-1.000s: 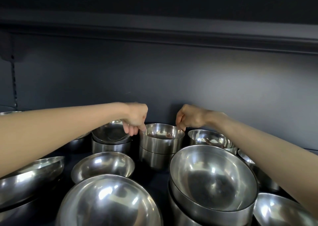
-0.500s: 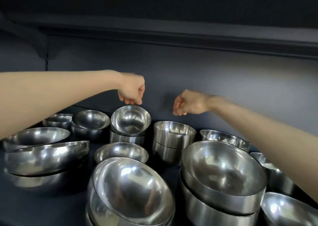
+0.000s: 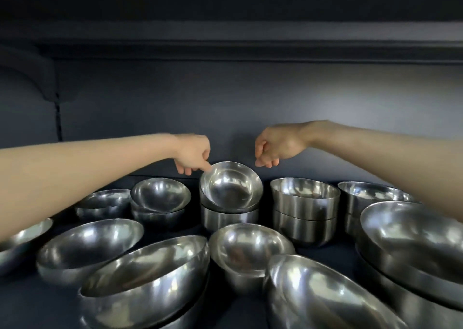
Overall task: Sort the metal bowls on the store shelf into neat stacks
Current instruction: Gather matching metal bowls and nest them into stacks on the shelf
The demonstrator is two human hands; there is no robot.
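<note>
A dark matte shelf [image 3: 30,303] with a dark back panel [image 3: 225,98] carries polished, mirror-bright steel bowls. Largest, at the front, are 2 round-bottomed bowls lying tilted: the front left bowl [image 3: 145,278] and the front right bowl [image 3: 325,298]. At right, a wide bowl [image 3: 413,241] tops a nested pile. Behind, 2 straight-sided bowls form a neat stack [image 3: 304,211]. At centre rear, a small round bowl [image 3: 230,186] lies tilted inside a straight-sided base bowl [image 3: 229,218], mouth towards the camera. The left hand [image 3: 194,154] hangs curled, its index fingertip on that small bowl's rim; whether the thumb pinches cannot be told. The right hand [image 3: 278,144], loosely curled and holding nothing, hovers near the rim's right side.
</note>
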